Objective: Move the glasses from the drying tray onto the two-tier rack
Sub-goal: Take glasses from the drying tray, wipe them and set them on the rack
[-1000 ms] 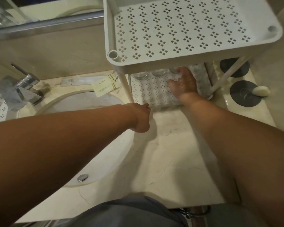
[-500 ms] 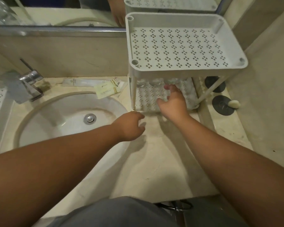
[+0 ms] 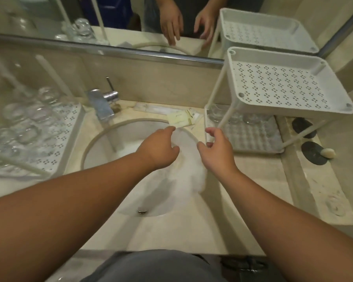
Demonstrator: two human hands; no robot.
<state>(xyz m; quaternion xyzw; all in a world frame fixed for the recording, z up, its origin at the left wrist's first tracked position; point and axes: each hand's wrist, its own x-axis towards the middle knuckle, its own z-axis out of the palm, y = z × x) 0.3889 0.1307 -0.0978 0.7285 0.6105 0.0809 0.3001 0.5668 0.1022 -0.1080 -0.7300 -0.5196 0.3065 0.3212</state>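
**Both hands empty over the basin, glasses split between tray and rack**

At the far left of a marble counter (image 3: 243, 180), a white perforated drying tray (image 3: 66, 129) holds a cluster of clear glasses (image 3: 27, 127), blurred at the edge of the wide-angle view. Just to its right stands a chrome tap (image 3: 103, 101) at the back of a round white sink (image 3: 130, 159), with a small pale packet (image 3: 181, 119) lying on the rim behind the bowl. The person's left hand (image 3: 158, 148) hangs over the sink with fingers loosely curled and nothing in them. Beside it, the right hand (image 3: 216, 149) is also empty, thumb and forefinger apart and slightly bent, close to the front left corner of the two-tier rack (image 3: 243, 94). A few glasses (image 3: 235, 117) already stand along the back of the rack's lower shelf, while its upper shelf shows only its pattern of holes. Farther right, two dark round coasters (image 3: 311, 153) lie on the counter, a small pale soap (image 3: 327, 153) resting on the edge of the nearer one. A mirror (image 3: 130, 21) along the wall reflects both hands and the rack.
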